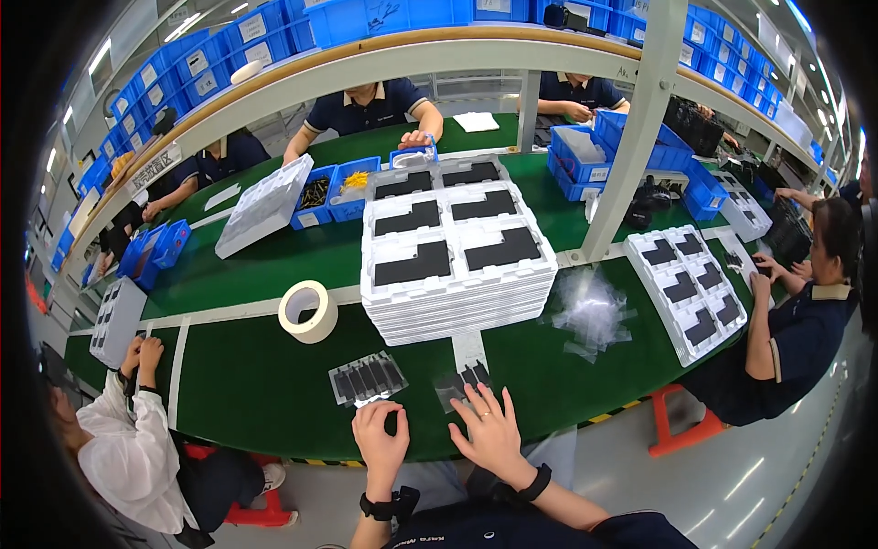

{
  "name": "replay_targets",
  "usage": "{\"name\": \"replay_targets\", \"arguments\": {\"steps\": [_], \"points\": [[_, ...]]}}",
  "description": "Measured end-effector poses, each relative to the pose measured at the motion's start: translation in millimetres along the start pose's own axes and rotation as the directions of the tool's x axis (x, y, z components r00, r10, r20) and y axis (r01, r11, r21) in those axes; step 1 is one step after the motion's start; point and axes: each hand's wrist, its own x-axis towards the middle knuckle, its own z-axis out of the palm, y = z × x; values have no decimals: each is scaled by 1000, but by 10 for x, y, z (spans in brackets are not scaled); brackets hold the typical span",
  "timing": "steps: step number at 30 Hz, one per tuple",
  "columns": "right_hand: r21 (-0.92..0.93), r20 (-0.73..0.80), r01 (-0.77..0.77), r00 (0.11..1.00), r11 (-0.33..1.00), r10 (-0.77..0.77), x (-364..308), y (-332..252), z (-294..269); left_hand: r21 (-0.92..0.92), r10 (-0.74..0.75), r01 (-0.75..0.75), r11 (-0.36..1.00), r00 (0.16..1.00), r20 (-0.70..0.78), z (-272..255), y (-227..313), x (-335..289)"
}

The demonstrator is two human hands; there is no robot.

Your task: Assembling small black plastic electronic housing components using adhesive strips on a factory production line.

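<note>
My left hand [380, 437] is closed, its fingers curled together at the near edge of a clear sheet [368, 378] that carries several black strips. Whatever its fingertips may pinch is too small to make out. My right hand [494, 432] has its fingers spread, with the tips touching a smaller clear film piece [448, 390] with a few black strips [475, 373] on it. Beyond both hands rises a tall stack of white plastic trays [457, 309], and L-shaped black pieces [413, 263] lie in the top tray's pockets.
A roll of cream tape [308, 312] lies left of the stack. Loose clear films [593, 311] are piled to its right. Another white tray [686, 291] sits near a co-worker [805, 311]. A grey post [631, 146] stands behind. Blue bins [355, 188] line the green table [247, 393].
</note>
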Motion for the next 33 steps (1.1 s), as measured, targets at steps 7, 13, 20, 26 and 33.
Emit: {"name": "replay_targets", "arguments": {"steps": [7, 13, 20, 26, 33], "points": [[30, -27, 10, 1000, 1000, -9, 3, 8, 6, -9, -24, 24, 1000, 999, 22, -3, -15, -27], [58, -22, 37, 999, 998, -36, -5, 17, 5, -21, -17, 17, 1000, 1000, 21, -3, -40, -28], [60, -44, 44, 998, 997, -41, 2, 17, 2, -218, -99, 63, 974, 982, -158, -1, -36, -58], [66, -39, 49, 998, 997, -47, -24, -25, -31, -213, -139, 132, 968, 990, -21, -16, -18, -79], [89, -47, 37, 998, 995, -33, -10, 21, -14, -96, -61, 64, 993, 998, 28, 20, -3, -2]]}}
